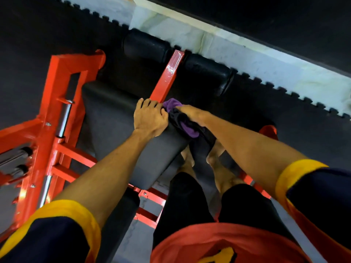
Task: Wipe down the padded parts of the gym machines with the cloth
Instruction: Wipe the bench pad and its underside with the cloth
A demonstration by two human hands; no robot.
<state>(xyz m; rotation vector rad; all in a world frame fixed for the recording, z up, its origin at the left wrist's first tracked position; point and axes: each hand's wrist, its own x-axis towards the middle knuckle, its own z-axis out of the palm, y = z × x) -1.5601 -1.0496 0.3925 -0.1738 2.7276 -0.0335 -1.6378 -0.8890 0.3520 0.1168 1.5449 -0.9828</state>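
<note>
A black padded seat (114,126) of an orange-framed gym machine fills the middle of the view. My left hand (150,118) rests on the pad's far right edge, fingers curled over it. Just to its right my right hand (191,112) grips a purple and black cloth (182,122) that lies bunched against the pad's right side. Beyond the seat, two black foam roller pads (146,45) (208,72) sit either side of an orange bar (169,74).
The machine's orange frame (57,103) with chrome rods stands at the left. My legs in black shorts stand beside the seat at lower right. Dark interlocking floor mats (284,118) meet a pale marble strip (237,54) at the back.
</note>
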